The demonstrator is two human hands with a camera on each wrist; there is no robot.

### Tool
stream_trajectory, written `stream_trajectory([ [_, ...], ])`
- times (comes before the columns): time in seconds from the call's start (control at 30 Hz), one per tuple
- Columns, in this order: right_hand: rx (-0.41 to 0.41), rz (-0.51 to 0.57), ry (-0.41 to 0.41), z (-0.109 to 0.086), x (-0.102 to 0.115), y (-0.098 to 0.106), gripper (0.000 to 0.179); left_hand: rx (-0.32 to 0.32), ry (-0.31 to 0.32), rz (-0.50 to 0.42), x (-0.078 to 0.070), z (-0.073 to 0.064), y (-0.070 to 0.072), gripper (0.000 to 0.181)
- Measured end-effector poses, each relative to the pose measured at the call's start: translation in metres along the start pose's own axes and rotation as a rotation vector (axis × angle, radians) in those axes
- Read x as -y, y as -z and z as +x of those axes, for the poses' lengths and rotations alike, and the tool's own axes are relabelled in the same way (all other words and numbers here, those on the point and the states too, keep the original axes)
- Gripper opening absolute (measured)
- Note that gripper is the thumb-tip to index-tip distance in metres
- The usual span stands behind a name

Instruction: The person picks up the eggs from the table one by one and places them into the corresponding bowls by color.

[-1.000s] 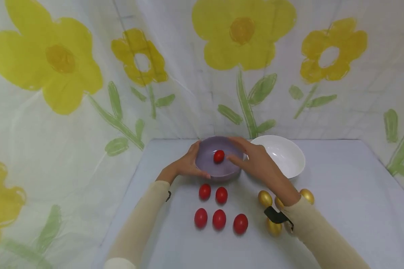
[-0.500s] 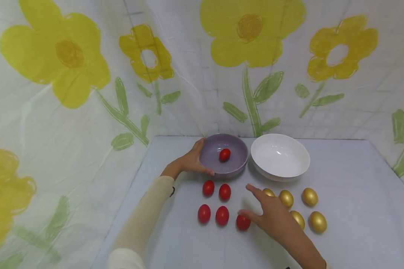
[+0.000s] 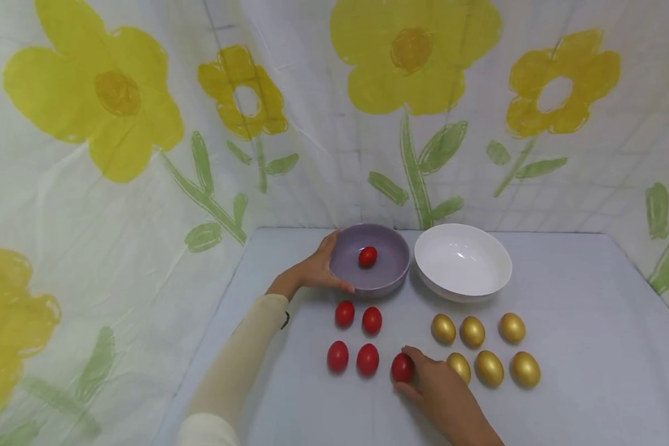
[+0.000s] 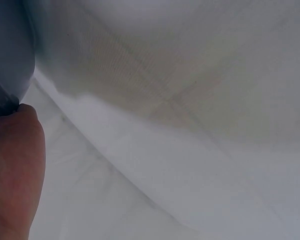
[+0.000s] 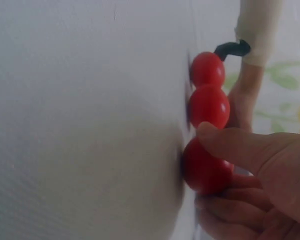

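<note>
My left hand (image 3: 319, 266) holds the left side of a purple bowl (image 3: 390, 282), its thumb along the front wall. One red egg (image 3: 368, 257) lies inside that bowl. On the table my right hand (image 3: 443, 390) pinches the rightmost red egg (image 3: 401, 368) of the front row; the right wrist view shows the thumb on one side of this egg (image 5: 207, 167) and the fingers on the other. Several more red eggs (image 3: 367, 359) lie to its left and behind it. The left wrist view catches only part of the left hand (image 4: 15, 170) against the bowl's dark wall (image 4: 10, 55).
A white bowl (image 3: 463, 263) stands just right of the purple one. Several gold eggs (image 3: 489, 368) lie in two rows in front of it, one of them partly behind the right hand. A flower-printed curtain (image 3: 312, 186) hangs at the table's back edge.
My right hand has left the purple bowl's rim, come down toward the front and taken hold of a red egg. The left hand has stayed on the bowl.
</note>
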State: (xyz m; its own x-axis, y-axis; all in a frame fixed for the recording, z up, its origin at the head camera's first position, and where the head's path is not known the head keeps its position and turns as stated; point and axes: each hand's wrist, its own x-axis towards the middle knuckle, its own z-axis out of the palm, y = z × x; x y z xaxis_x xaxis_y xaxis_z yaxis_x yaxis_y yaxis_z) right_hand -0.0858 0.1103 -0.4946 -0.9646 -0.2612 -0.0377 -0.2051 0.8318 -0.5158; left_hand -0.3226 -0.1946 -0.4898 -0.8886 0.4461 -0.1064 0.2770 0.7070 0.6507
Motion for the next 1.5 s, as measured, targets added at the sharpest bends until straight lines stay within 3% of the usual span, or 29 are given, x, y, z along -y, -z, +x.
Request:
stream_trajectory([
  [0.2, -0.030, 0.023, 0.019, 0.008, -0.002, 0.013, 0.062, -0.018, -0.011, -0.004, 0.000, 0.000, 0.000, 0.155],
  [0.37, -0.132, 0.065, 0.109, 0.029, 0.003, 0.053, 0.064, -0.007, -0.010, -0.005, 0.001, -0.001, -0.001, 0.154],
  [0.53, -0.222, 0.060, 0.294, 0.069, 0.020, 0.101, 0.065, -0.015, -0.017, -0.001, 0.002, -0.002, -0.001, 0.150],
  [0.6, -0.260, 0.061, 0.364, 0.091, 0.025, 0.114, 0.064, -0.022, -0.015, 0.005, 0.003, -0.003, 0.000, 0.149],
  [0.7, -0.267, 0.065, 0.398, 0.125, 0.030, 0.123, 0.061, -0.026, -0.011, 0.010, 0.003, -0.004, 0.000, 0.149],
  [0.9, -0.191, 0.020, 0.324, 0.190, 0.025, 0.105, 0.063, -0.008, 0.000, 0.006, 0.002, -0.003, -0.002, 0.148],
  [1.03, -0.088, -0.064, 0.265, 0.218, 0.016, 0.081, 0.055, 0.002, -0.002, -0.006, 0.002, -0.003, -0.005, 0.150],
  [1.23, 0.011, -0.150, 0.228, 0.232, 0.006, 0.057, 0.032, -0.010, -0.022, 0.004, 0.003, -0.003, -0.006, 0.153],
  [1.5, 0.037, -0.212, 0.229, 0.246, 0.003, 0.046, 0.029, -0.019, -0.017, 0.009, 0.002, -0.002, -0.004, 0.149],
])
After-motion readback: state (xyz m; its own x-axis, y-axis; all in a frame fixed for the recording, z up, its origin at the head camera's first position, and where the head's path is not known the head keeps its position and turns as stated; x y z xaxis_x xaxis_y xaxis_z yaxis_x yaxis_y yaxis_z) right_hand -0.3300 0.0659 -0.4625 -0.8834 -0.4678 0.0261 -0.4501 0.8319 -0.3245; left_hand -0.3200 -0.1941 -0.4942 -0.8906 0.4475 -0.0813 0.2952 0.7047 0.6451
